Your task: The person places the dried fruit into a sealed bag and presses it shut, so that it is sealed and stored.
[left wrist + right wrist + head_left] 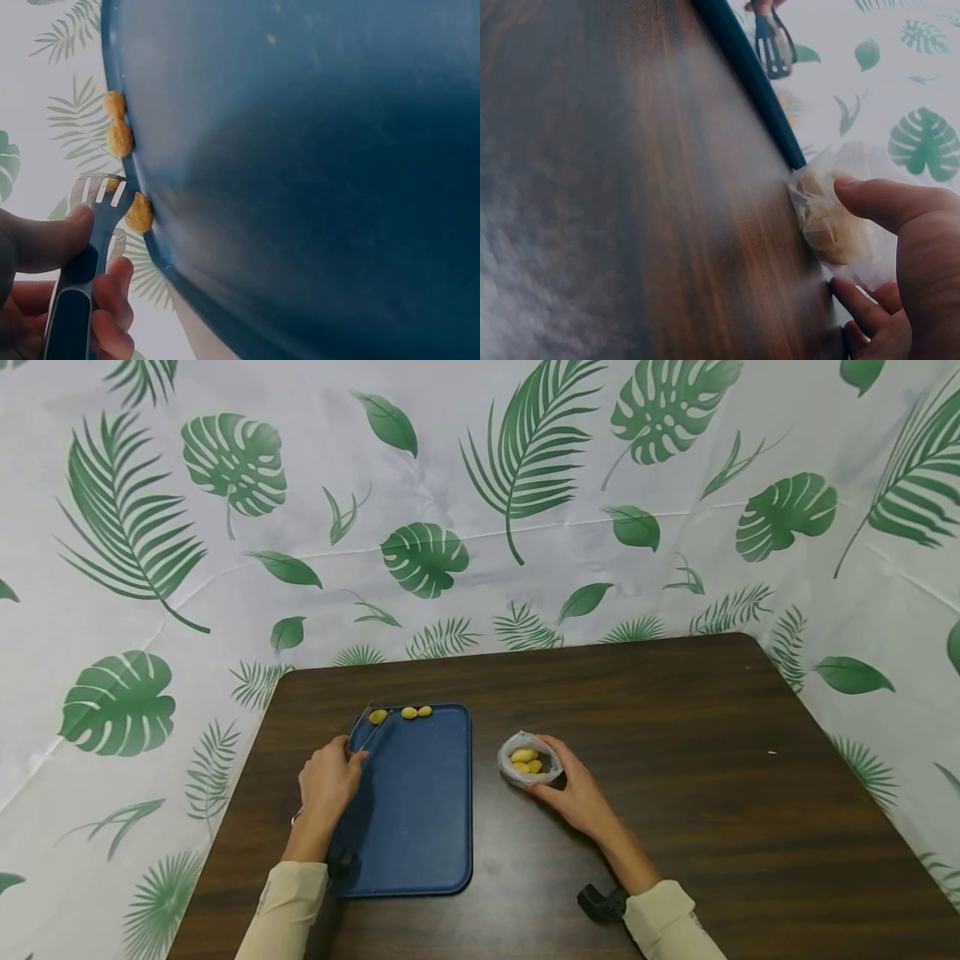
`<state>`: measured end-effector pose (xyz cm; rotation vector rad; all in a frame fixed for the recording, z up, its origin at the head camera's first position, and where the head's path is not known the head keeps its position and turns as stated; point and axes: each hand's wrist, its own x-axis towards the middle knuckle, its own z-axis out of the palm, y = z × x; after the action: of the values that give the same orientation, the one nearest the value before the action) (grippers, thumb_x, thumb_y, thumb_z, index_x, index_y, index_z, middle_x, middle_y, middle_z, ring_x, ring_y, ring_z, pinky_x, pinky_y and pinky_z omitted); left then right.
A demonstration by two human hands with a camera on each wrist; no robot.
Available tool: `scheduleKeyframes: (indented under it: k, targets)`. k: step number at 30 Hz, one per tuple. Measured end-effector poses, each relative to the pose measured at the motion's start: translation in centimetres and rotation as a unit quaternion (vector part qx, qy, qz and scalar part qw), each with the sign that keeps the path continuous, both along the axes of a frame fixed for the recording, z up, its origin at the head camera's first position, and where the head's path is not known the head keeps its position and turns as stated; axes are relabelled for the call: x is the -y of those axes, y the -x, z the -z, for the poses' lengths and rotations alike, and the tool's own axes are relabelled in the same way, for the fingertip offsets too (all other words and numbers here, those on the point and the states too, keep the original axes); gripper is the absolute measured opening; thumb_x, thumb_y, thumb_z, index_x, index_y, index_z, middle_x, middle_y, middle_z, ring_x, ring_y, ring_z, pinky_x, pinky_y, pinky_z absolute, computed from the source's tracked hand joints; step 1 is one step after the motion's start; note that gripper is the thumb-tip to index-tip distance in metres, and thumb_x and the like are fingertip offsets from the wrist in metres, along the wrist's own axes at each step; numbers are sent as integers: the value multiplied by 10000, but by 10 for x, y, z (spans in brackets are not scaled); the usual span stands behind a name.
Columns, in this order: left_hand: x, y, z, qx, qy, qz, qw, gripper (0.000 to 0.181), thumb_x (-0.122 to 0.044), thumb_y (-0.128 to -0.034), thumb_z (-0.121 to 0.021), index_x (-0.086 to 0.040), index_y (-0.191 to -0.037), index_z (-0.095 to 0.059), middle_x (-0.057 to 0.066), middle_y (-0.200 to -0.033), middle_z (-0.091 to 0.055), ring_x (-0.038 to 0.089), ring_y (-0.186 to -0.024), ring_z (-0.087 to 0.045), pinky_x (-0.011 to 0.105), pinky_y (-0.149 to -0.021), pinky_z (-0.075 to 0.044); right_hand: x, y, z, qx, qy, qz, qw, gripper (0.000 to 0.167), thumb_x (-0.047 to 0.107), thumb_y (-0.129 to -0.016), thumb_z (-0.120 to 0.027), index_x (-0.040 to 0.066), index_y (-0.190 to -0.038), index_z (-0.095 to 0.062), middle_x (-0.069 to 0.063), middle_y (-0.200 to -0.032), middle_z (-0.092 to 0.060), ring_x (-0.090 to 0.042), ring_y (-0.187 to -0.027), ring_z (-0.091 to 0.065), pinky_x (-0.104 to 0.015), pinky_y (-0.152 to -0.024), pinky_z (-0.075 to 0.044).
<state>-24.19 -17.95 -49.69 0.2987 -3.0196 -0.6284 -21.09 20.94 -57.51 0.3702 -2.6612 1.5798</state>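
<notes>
Cream sleeves (285, 910) lay nearest the camera, over the near part of the brown tabletop (660, 710). One black wrist mount (600, 903) showed clearly, just beyond the right cuff. The left hand (327, 781) gripped metal tongs (69, 322) between thumb and fingers, their slotted ends apart at the far left corner of a blue tray (420, 827). That tray sat toward the tabletop's left edge. Three yellow pieces (408, 713) were recorded along its far edge: two close together, the third nearer the left corner, between the tongs' ends; contact with them could not be determined. The right hand (573, 793) held a clear plastic bag (507, 762), thumb on the near side and fingers curled round the far side. The bag stood mouth up, near the tray's right edge but apart from it, with several lumps (523, 756), also yellow, inside. Leaf-printed sheeting (420, 468) rose behind the tabletop's far edge.
</notes>
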Motion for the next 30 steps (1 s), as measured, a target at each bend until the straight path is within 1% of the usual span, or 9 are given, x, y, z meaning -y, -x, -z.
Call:
scheduleKeyframes:
  k: [5, 7, 11, 14, 17, 20, 25, 30]
  targets:
    - [1, 3, 3, 74, 103, 61, 9999, 486, -304, -1009, -640, 38, -1355, -615, 224, -1086, -751, 485, -984, -702, 640, -859, -525, -1, 1, 0, -16, 7, 4, 10000, 775, 252, -891, -813, 249, -1556, -415, -92, -1554, -503, -352, -1439, -471, -638, -1136, -371]
    - [0, 4, 3, 53, 127, 75, 9999, 477, -300, -1010, -636, 37, -1347, -622, 239, -1092, -747, 491, -985, -701, 642, -853, -526, -1, 2, 0, -17, -10, 17, 10000, 775, 253, -890, -814, 247, -1555, -416, -94, -1552, -505, -353, -1436, -474, -635, -1136, -372]
    - [0, 4, 4, -40, 172, 115, 9998, 451, -282, -1015, -626, 38, -1332, -638, 300, -1158, -721, 520, -993, -696, 653, -838, -531, -1, 1, -1, 21, -55, 43, 10000, 777, 269, -895, -812, 255, -1559, -410, -94, -1557, -500, -357, -1440, -471, -643, -1134, -372]
    - [0, 3, 5, -40, 168, 164, 9997, 437, -263, -1026, -610, 43, -1336, -639, 334, -1204, -694, 534, -1000, -691, 658, -836, -536, -1, 0, 0, 66, -66, 58, 9999, 778, 281, -899, -809, 265, -1563, -404, -91, -1563, -494, -361, -1442, -468, -653, -1128, -374]
    - [0, -1, 5, 34, 128, 171, 9998, 430, -254, -1035, -598, 41, -1345, -635, 334, -1221, -688, 534, -1015, -687, 659, -850, -534, -1, -1, 1, 80, -60, 78, 9999, 776, 285, -900, -809, 267, -1563, -406, -89, -1563, -495, -360, -1440, -470, -653, -1126, -376]
    - [0, -5, 5, 27, 70, 120, 9999, 423, -255, -1032, -600, 31, -1341, -642, 329, -1221, -690, 533, -1023, -685, 663, -858, -528, -1, -1, 3, 64, -79, 72, 9999, 774, 281, -901, -807, 262, -1563, -406, -89, -1562, -496, -357, -1440, -469, -651, -1129, -374]
    - [2, -11, 7, -200, 1, 29, 9998, 417, -269, -1035, -595, 14, -1337, -652, 322, -1215, -696, 529, -1017, -687, 666, -853, -525, 0, 0, 4, 42, -54, 60, 10000, 777, 263, -895, -811, 256, -1561, -409, -91, -1558, -499, -355, -1441, -468, -647, -1135, -370]
    - [4, -14, 11, -508, -85, -57, 9987, 427, -294, -1046, -584, 1, -1350, -645, 318, -1202, -702, 527, -1003, -691, 665, -844, -522, 0, 1, 3, -6, -3, 50, 10000, 772, 259, -893, -815, 252, -1556, -418, -91, -1547, -510, -354, -1432, -478, -647, -1127, -377]
